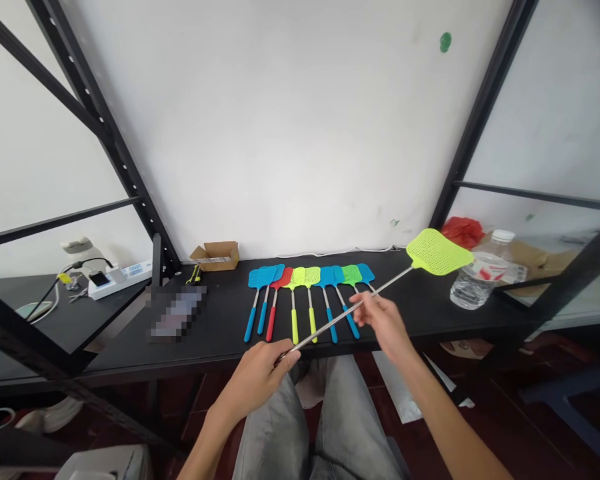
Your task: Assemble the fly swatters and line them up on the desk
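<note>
A yellow-green fly swatter (439, 253) with a long metal rod slants up to the right in front of me. My left hand (264, 373) is closed round its lower end, and the grip there is hidden by the fingers. Partway up the rod, my right hand (380, 321) pinches it between thumb and fingers. Behind the rod, several shorter swatters lie side by side on the black shelf: a blue swatter (261, 277) at the left, a red swatter (271, 323), a yellow swatter (311, 323) in the middle and a green swatter (352, 273) towards the right.
An open cardboard box (221, 257) stands near the wall, with a yellow-black cutter (195, 275) beside it. A clear plastic bottle (473, 283) and a red bag (463, 231) are at the right. A white power strip (130, 275) lies left. Black shelf posts (115, 150) rise on both sides.
</note>
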The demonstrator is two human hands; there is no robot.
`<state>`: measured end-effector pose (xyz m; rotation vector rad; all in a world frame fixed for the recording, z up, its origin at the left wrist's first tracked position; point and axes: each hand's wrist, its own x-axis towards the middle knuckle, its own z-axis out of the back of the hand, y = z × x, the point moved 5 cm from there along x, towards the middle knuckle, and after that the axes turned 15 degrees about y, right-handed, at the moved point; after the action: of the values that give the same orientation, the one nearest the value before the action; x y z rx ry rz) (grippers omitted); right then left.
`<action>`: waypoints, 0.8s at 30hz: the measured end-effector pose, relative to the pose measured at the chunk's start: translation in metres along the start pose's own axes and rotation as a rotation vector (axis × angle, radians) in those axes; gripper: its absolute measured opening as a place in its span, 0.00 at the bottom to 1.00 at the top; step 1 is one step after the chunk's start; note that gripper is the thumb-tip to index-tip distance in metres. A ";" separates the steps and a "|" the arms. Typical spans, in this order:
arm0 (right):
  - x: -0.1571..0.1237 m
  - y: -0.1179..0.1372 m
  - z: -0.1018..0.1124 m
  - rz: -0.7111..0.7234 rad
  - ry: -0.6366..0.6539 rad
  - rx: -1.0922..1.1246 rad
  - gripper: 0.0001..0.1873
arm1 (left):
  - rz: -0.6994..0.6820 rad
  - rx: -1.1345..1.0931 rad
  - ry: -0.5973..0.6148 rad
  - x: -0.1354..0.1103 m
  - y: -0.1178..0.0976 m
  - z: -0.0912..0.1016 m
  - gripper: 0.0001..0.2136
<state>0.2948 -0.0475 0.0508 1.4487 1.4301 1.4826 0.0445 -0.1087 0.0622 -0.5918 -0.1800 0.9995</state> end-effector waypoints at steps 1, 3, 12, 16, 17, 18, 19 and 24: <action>-0.001 -0.006 -0.013 -0.027 0.058 -0.016 0.23 | -0.004 -0.005 -0.005 0.002 -0.003 -0.003 0.19; -0.004 -0.016 -0.038 -0.065 0.175 -0.031 0.23 | -0.015 -0.022 -0.008 0.006 -0.007 -0.009 0.19; -0.006 -0.019 -0.053 -0.058 0.278 -0.082 0.22 | -0.005 0.013 -0.008 0.010 -0.005 -0.012 0.19; -0.002 -0.013 -0.040 -0.041 0.209 -0.083 0.22 | -0.021 0.020 0.019 0.007 -0.003 -0.005 0.19; -0.001 -0.012 -0.035 -0.038 0.180 -0.075 0.21 | -0.024 0.014 0.029 0.006 -0.001 -0.002 0.19; -0.001 -0.010 -0.030 -0.034 0.146 -0.066 0.21 | -0.028 0.003 0.041 0.004 0.000 0.000 0.19; 0.000 -0.008 -0.024 -0.030 0.113 -0.057 0.21 | -0.032 -0.013 0.055 0.002 0.002 0.003 0.20; 0.000 0.000 -0.001 -0.018 0.027 -0.055 0.21 | -0.056 -0.138 0.139 -0.007 0.012 0.010 0.20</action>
<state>0.2936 -0.0478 0.0511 1.3844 1.4032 1.5238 0.0283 -0.1056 0.0652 -0.7760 -0.1427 0.8932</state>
